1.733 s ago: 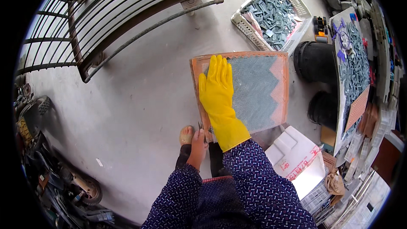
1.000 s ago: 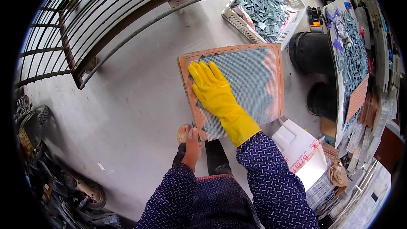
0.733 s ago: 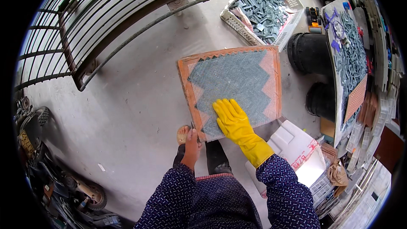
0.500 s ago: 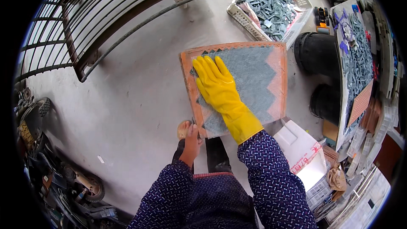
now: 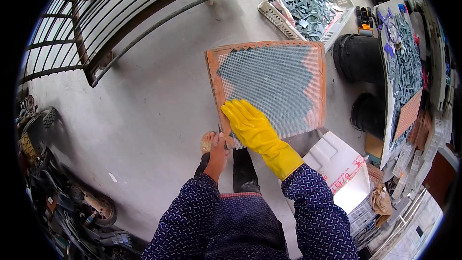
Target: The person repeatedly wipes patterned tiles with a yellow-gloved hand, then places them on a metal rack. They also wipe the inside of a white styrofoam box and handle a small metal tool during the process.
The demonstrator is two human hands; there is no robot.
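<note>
An orange, tray-like board (image 5: 320, 86) carries grey-green tile pieces with a zigzag outline. White mesh (image 5: 269, 84) lies over the pieces and part of the orange surface. At the board's near left corner, my bare left hand (image 5: 217, 153) is closed on the edge, thumb uppermost; the fingers beneath are mostly hidden. My right hand (image 5: 248, 125), in a yellow rubber glove, rests flat on the near left part of the mesh, fingers stretched out and close together. It covers some of the mesh and the tile under it.
Beyond the board stands a white plastic crate (image 5: 337, 29) of grey tile strips. More strips lie on a worktop (image 5: 385, 110) at right, beside black buckets (image 5: 358, 58). A white box (image 5: 332, 156) sits near right, a metal rack (image 5: 159, 31) far left, parked motorbikes (image 5: 91, 202) near left.
My gloved right hand has slid toward me over the mesh, from the far left part to the near left. My left hand keeps its hold; the board sits slightly higher in view.
</note>
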